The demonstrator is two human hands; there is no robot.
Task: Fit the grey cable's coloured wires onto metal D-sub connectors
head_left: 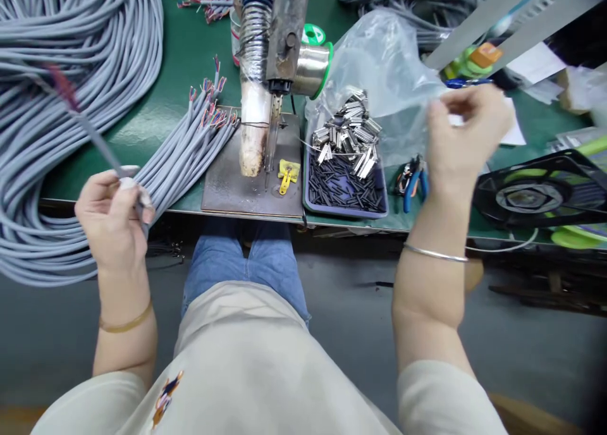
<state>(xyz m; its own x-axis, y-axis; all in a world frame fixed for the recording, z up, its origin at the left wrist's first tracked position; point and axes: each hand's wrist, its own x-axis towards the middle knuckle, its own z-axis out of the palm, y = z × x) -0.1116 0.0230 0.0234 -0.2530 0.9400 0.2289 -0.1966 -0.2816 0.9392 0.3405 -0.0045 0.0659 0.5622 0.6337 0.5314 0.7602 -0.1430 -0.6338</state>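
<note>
My left hand (114,210) is closed around a grey cable (97,141), whose blurred far end shows reddish wires. A bundle of grey cables (184,147) with stripped, coloured wire ends lies just beyond it. My right hand (467,128) is raised at the right, thumb and fingers pinched at the edge of a clear plastic bag (393,74). Metal connector pieces (351,131) spill from the bag's mouth over small black tubes (341,185) in a purple tray (348,214). Between my hands stands a soldering iron (274,131), tip down, beside a wrapped hose (253,100).
A solder spool (315,68) sits behind the iron. A yellow clip piece (287,174) lies on the dark plate (227,191). Blue-handled cutters (415,182) and a black fan (535,195) are at the right. Large grey cable coils (128,43) cover the left side.
</note>
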